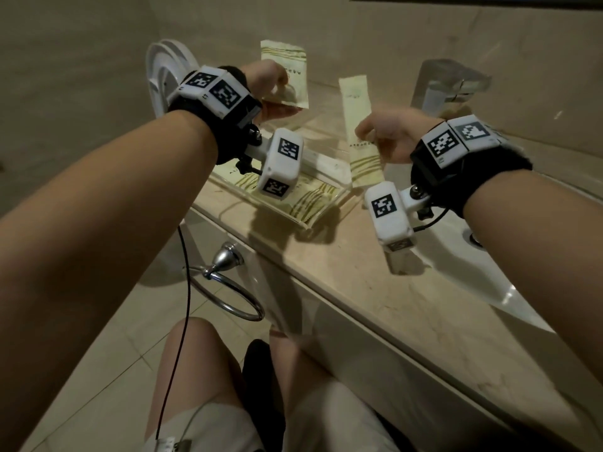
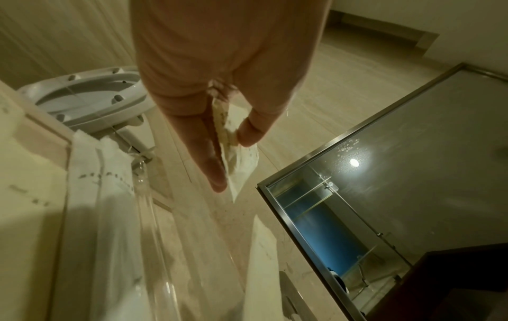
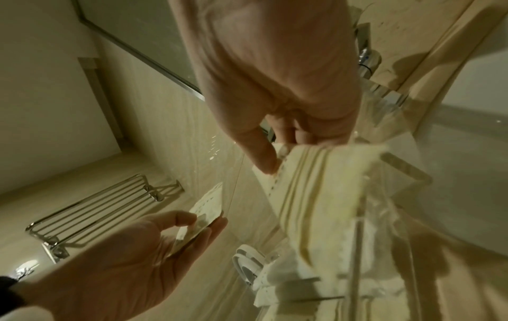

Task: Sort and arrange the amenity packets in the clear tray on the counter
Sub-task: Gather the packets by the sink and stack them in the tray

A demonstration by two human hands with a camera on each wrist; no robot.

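Note:
My left hand (image 1: 277,93) is raised above the counter and pinches a squarish pale-yellow amenity packet (image 1: 288,71) between thumb and fingers (image 2: 217,165); the packet (image 2: 241,167) hangs edge-on in the left wrist view. My right hand (image 1: 363,133) pinches a long narrow packet (image 1: 359,125) near its striped end, and this packet (image 3: 316,195) hangs over the clear tray (image 1: 313,223). More striped packets (image 1: 310,199) lie flat inside the tray, partly hidden by the left wrist camera.
A chrome faucet (image 1: 447,86) and a white sink basin (image 1: 473,256) are right of the tray. An open toilet (image 1: 166,79) stands at the left, with a towel ring (image 1: 228,288) on the cabinet front. A mirror (image 2: 384,173) hangs behind the counter.

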